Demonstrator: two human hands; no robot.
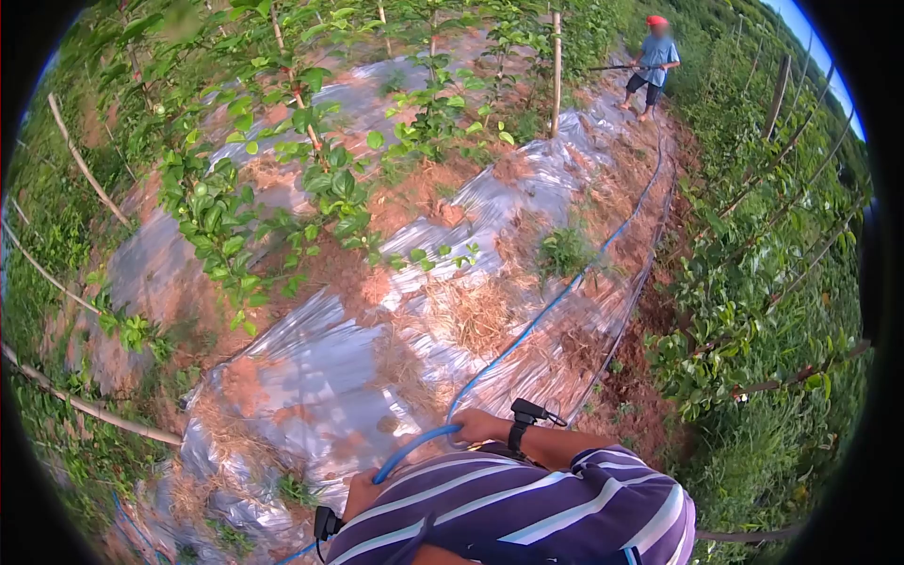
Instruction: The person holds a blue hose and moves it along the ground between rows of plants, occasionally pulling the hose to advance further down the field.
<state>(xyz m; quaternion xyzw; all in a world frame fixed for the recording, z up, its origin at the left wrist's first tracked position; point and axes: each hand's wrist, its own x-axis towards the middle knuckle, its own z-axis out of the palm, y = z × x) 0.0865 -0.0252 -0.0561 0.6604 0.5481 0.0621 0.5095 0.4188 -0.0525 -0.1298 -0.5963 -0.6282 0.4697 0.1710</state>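
Note:
A blue hose [414, 441] passes through both hands just in front of the striped shirt. My right hand [478, 427] is closed around it, with a black device strapped at the wrist. Lower and to the left, my left hand [360, 493] grips the same hose, partly hidden by the shirt; a second black device sits by that wrist. Between the hands the hose bends in a short arc. From my right hand it runs forward along the ground up the row, and a piece shows below my left hand.
Silvery plastic sheeting [320, 377] with soil and dry straw [471, 315] covers the ground. Leafy plants [226, 226] and wooden stakes [556, 75] stand left; dense greenery [753, 311] borders the right. A dark line [640, 282] lies beside the hose. Farther up, another person [652, 66] holds a long pole.

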